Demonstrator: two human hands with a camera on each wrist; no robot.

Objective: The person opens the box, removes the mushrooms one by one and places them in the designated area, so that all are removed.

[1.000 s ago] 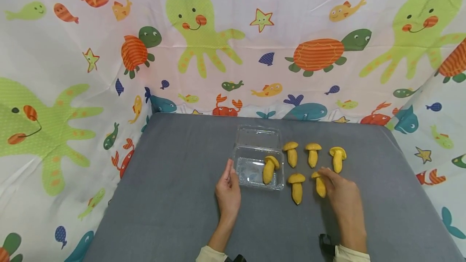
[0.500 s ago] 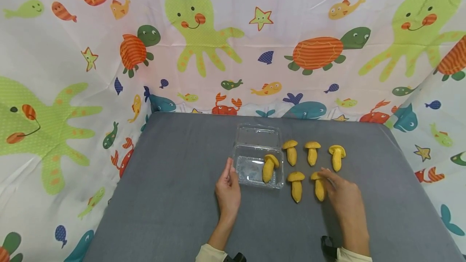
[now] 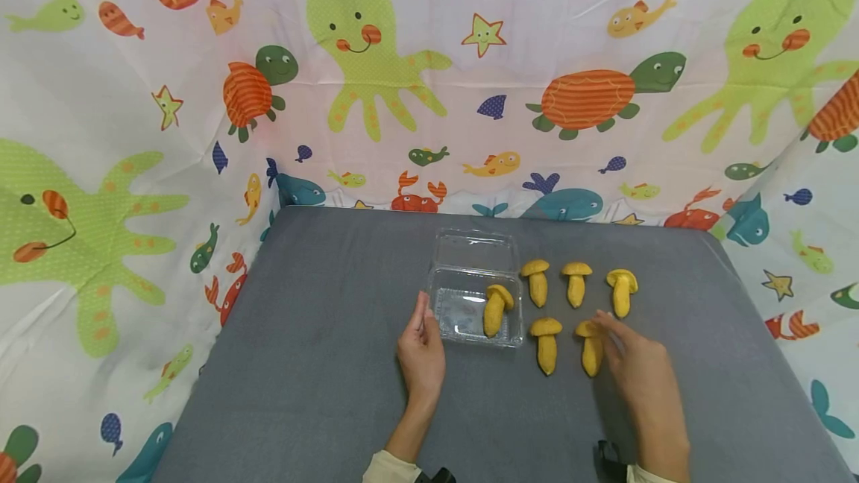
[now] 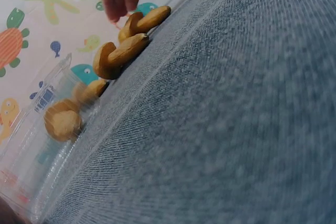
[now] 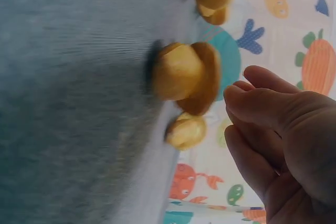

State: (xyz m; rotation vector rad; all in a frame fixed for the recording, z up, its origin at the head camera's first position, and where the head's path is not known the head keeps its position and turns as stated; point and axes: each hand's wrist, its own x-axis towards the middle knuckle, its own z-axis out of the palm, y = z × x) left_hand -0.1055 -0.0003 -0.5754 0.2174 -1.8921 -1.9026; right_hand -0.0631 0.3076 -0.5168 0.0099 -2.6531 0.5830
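A clear plastic clamshell container [image 3: 463, 334] lies with its lid folded back, and one yellow mushroom [image 3: 494, 311] is inside. My left hand [image 3: 421, 360] holds the container's left edge between thumb and fingers; only a sliver of it shows in the left wrist view. To the right, several yellow mushrooms lie in two rows, such as the front-row mushroom [image 3: 546, 347]. My right hand [image 3: 640, 367] is just beside the front row's right-hand mushroom [image 3: 592, 352]. In the right wrist view, a gap separates its loosely bent fingers [image 5: 262, 103] from the nearest mushroom [image 5: 178, 72].
Grey cloth covers the table [image 3: 322, 364]. A curtain [image 3: 456, 95] printed with sea animals stands behind it and along both sides. Back-row mushrooms [image 3: 576, 285] lie close to the container's right side.
The front row's right-hand mushroom has come down slightly onto the table, and my right fingers have let go and shifted right. My left hand and the container stay where they were.
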